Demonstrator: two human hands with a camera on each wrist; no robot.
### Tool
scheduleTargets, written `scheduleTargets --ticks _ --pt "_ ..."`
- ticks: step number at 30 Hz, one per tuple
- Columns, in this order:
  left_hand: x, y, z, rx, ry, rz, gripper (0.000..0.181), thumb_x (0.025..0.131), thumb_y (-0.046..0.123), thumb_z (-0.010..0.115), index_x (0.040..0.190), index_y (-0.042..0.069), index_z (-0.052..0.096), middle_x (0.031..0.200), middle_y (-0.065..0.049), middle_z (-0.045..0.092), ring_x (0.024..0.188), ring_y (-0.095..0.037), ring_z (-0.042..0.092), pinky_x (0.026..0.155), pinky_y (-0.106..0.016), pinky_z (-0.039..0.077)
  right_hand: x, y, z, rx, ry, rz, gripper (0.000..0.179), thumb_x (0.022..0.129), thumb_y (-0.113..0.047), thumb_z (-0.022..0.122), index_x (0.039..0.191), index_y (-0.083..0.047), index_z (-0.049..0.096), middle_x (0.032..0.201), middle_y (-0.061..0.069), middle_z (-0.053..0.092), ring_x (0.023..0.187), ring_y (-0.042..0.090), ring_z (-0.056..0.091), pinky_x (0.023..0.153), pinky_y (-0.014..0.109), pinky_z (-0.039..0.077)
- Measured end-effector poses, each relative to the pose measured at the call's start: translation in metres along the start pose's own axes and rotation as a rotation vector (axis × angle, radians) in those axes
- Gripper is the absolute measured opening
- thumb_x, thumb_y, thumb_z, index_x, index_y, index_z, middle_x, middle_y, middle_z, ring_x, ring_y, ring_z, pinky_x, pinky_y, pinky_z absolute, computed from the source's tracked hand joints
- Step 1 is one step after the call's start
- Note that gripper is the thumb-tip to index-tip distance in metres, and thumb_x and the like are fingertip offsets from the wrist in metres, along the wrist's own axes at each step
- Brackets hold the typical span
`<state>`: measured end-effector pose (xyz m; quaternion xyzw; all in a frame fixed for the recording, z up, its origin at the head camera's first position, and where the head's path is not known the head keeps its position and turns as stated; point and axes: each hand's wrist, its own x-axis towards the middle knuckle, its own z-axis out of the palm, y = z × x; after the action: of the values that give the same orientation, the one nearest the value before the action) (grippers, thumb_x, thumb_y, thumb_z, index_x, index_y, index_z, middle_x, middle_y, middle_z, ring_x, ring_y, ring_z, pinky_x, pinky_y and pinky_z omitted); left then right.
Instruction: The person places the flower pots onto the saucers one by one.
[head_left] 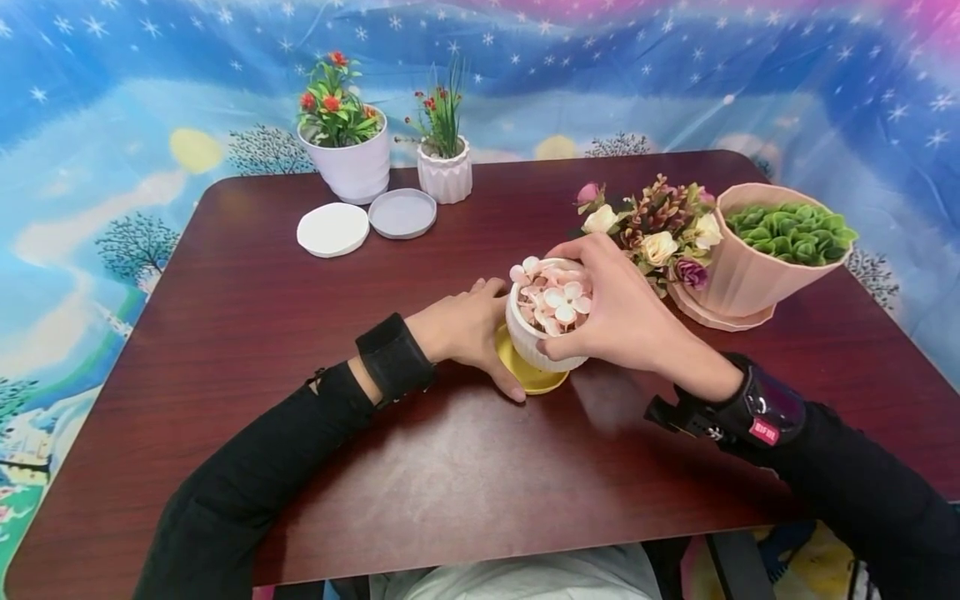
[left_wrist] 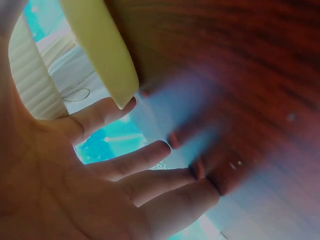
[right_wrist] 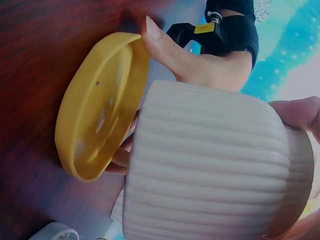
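My right hand (head_left: 618, 304) grips a white ribbed flower pot (right_wrist: 210, 160) near its rim, thumb and fingers on opposite sides. Pale pink artificial flowers (head_left: 558, 302) fill the pot. Below it a yellow saucer (right_wrist: 95, 110) lies on the table, with a gap between the two in the right wrist view. My left hand (head_left: 472, 329) holds the saucer at its edge, thumb on the near side and index finger on the far side. In the left wrist view its other fingers (left_wrist: 160, 187) are extended with their tips on the table.
Two potted red-flowered plants, one in a large white pot (head_left: 352, 171) and one in a small fluted pot (head_left: 446, 177), stand at the back. A white saucer (head_left: 333, 229) and a grey saucer (head_left: 402, 213) lie before them. Mixed flowers (head_left: 660, 246) and a pink succulent pot (head_left: 750, 267) stand right.
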<state>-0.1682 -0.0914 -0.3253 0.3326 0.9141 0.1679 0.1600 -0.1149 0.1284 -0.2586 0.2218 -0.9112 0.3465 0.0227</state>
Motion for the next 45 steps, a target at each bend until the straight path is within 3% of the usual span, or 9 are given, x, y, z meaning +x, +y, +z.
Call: scheduleTargets --ticks 17,21,25,28,38,45 --pt "0.003 -0.001 -0.004 0.035 -0.006 0.014 0.131 0.053 0.077 0.096 0.164 0.031 0.044 0.149 -0.012 0.044 0.120 -0.036 0.057 0.101 -0.051 0.052 0.000 0.001 0.004 -0.034 -0.068 0.037 0.084 0.061 -0.020 0.097 0.134 -0.003 0.059 0.128 0.015 0.053 0.114 0.029 0.052 0.097 0.049 0.044" --pt "0.004 -0.001 -0.004 0.057 -0.021 0.020 0.135 0.053 0.080 0.094 0.166 0.031 0.039 0.152 -0.011 0.044 0.135 -0.043 0.051 0.108 -0.053 0.048 0.000 0.003 0.004 -0.038 -0.077 0.048 0.084 0.061 -0.020 0.097 0.134 -0.003 0.058 0.127 0.015 0.054 0.114 0.029 0.052 0.098 0.048 0.044" --pt "0.005 -0.002 -0.007 0.031 -0.052 0.046 0.141 0.053 0.078 0.095 0.168 0.022 0.034 0.160 -0.015 0.040 0.151 -0.051 0.035 0.122 -0.056 0.034 0.000 0.004 0.004 -0.038 -0.075 0.043 0.085 0.060 -0.019 0.097 0.134 -0.002 0.059 0.126 0.015 0.055 0.113 0.029 0.052 0.098 0.048 0.044" --pt "0.004 -0.005 -0.011 -0.010 -0.079 0.074 0.142 0.054 0.071 0.099 0.167 0.016 0.032 0.165 -0.017 0.037 0.155 -0.051 0.028 0.126 -0.057 0.026 0.001 0.005 0.005 -0.034 -0.075 0.035 0.085 0.060 -0.020 0.097 0.134 -0.002 0.058 0.126 0.015 0.055 0.113 0.029 0.052 0.099 0.048 0.043" --pt "0.006 -0.015 -0.015 -0.019 -0.096 0.098 0.115 0.060 0.057 0.103 0.154 0.018 0.051 0.153 -0.010 0.050 0.149 -0.040 0.041 0.121 -0.056 0.032 0.005 0.006 0.011 -0.018 -0.088 0.004 0.083 0.062 -0.022 0.097 0.133 -0.001 0.059 0.125 0.015 0.055 0.114 0.028 0.052 0.098 0.046 0.043" --pt "0.007 -0.016 -0.015 -0.009 -0.093 0.099 0.114 0.060 0.056 0.103 0.155 0.016 0.053 0.154 -0.010 0.050 0.147 -0.037 0.044 0.121 -0.055 0.033 0.005 0.008 0.016 -0.019 -0.100 -0.002 0.083 0.060 -0.022 0.096 0.131 -0.001 0.060 0.125 0.016 0.057 0.117 0.032 0.051 0.100 0.048 0.039"
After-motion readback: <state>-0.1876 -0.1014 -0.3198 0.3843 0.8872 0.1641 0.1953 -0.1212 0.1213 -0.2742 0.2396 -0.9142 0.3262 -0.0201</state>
